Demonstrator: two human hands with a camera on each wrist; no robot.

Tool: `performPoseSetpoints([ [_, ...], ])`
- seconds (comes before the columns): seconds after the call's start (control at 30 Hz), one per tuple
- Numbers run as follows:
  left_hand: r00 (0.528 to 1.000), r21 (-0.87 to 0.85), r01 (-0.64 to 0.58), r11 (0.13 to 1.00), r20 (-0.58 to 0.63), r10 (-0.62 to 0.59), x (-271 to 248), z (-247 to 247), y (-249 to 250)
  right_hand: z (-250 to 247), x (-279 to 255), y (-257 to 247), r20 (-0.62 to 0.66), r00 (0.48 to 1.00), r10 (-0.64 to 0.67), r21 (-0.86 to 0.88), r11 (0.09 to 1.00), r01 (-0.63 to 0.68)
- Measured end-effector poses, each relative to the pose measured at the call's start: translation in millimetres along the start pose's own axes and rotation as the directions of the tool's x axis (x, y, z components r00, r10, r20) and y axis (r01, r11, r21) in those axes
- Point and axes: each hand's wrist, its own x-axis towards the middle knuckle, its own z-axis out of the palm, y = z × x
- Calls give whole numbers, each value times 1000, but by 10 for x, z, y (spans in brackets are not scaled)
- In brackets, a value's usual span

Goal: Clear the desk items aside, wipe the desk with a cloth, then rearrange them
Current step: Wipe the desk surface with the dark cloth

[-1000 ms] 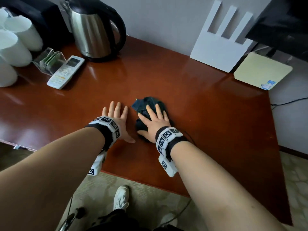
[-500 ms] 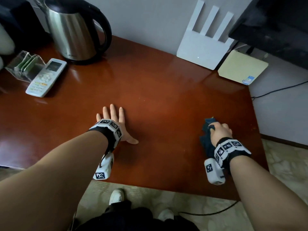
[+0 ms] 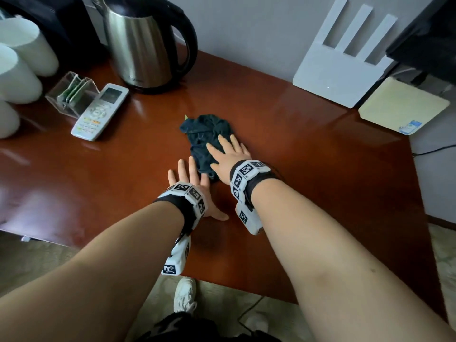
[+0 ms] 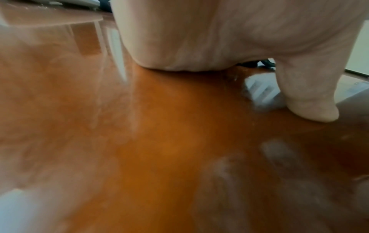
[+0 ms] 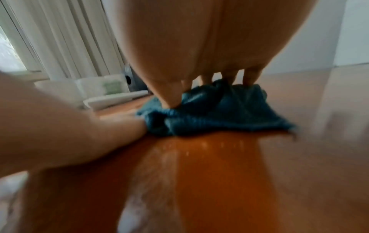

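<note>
Counter (image 3: 320,183): bare wood runs right of the cloth to the right edge and forward to the near edge. Kettle (image 3: 140,43), remote (image 3: 100,112) and cups (image 3: 17,75) crowd the far left.

Cloth (image 3: 204,137): crumpled, mid-counter, long axis near-to-far.

Right hand (image 3: 228,156): flat, fingers extended, pressing the cloth.

Left hand (image 3: 195,186): flat on the counter, touching the cloth's near end, holding nothing.

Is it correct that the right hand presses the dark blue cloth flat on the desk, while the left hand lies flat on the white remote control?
Not quite. The right hand does press the dark blue cloth on the desk, but the left hand lies flat on the bare desk beside the cloth. The white remote control lies apart, untouched, as the head view shows.
</note>
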Motion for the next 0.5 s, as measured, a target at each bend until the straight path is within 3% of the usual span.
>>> performPoseSetpoints([
  [0.13,1000,-14,4,1000,-5,-4,37,14,3,15,-27,156,-172,985,-11,34,999,18],
  [0.23,1000,-32,-2,1000,-18,1,43,17,-2,3,-134,412,-200,974,106,76,993,-93],
  [0.37,1000,-33,-7,999,-27,6,29,25,-3,85,-387,846,-126,927,354,165,929,-332],
  [0.5,999,-50,-12,999,-47,10,24,47,-9,152,-709,1197,31,830,558,135,820,-556],
])
